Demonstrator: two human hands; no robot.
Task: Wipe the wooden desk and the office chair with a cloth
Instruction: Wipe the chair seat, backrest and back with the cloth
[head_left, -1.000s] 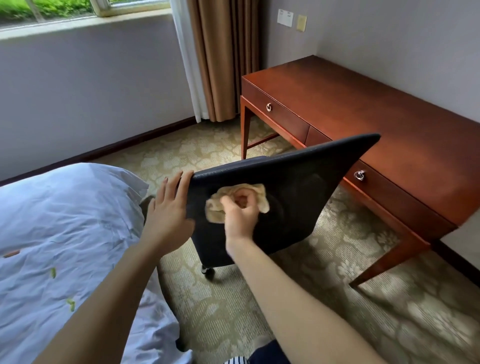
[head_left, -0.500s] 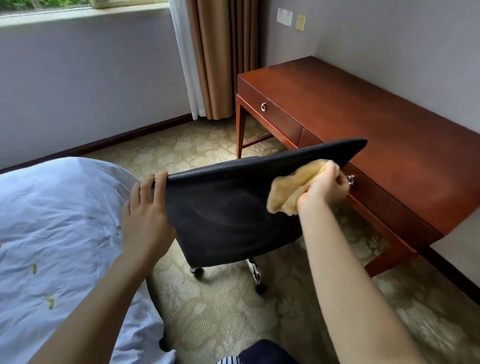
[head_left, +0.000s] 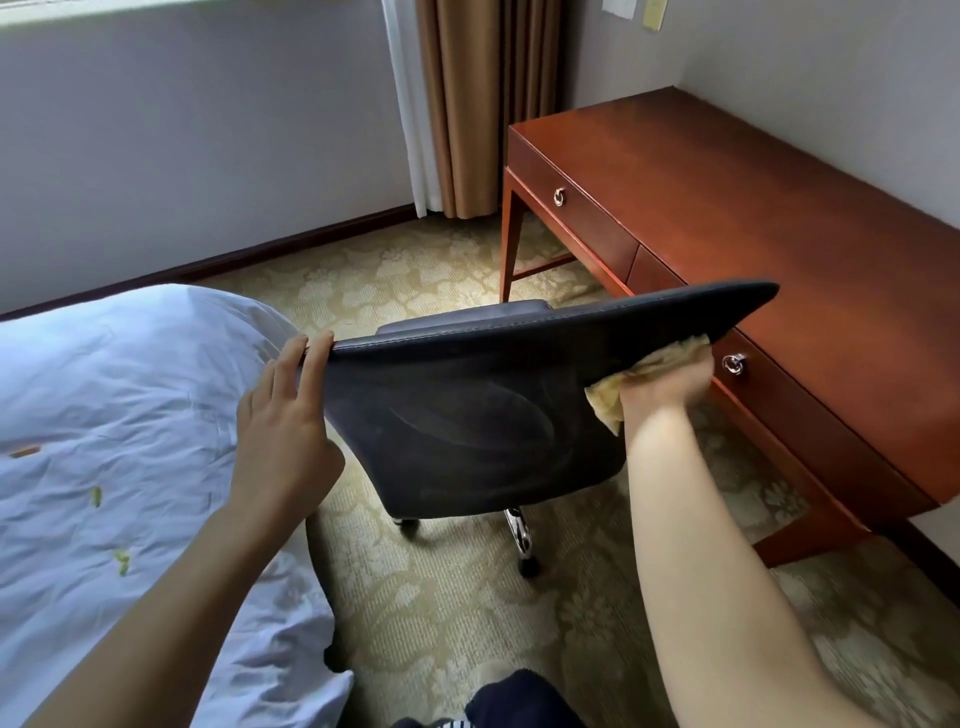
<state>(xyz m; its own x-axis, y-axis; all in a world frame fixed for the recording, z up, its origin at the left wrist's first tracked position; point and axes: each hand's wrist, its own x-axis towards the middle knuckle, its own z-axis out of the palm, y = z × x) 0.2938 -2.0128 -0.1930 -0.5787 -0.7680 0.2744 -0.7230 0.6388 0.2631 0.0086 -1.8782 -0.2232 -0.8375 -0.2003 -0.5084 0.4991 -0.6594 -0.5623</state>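
Observation:
A black office chair (head_left: 467, 415) stands with its back toward me in the middle of the head view. My left hand (head_left: 283, 415) holds the top left corner of the backrest, fingers hooked over its edge. My right hand (head_left: 665, 382) grips a yellow cloth (head_left: 608, 402) and presses it against the right edge of the backrest, just under its top corner. The wooden desk (head_left: 753, 223) with two ring-pull drawers stands behind the chair to the right, against the wall.
A bed with a white duvet (head_left: 104, 441) fills the left, close to the chair. Patterned carpet (head_left: 441, 597) covers the floor. Brown curtains (head_left: 483, 104) hang in the corner beside the desk. The chair's wheeled base (head_left: 522, 540) shows under the backrest.
My right hand has swept the cloth from the middle of the backrest to its right edge. The left hand has kept its hold on the top left corner.

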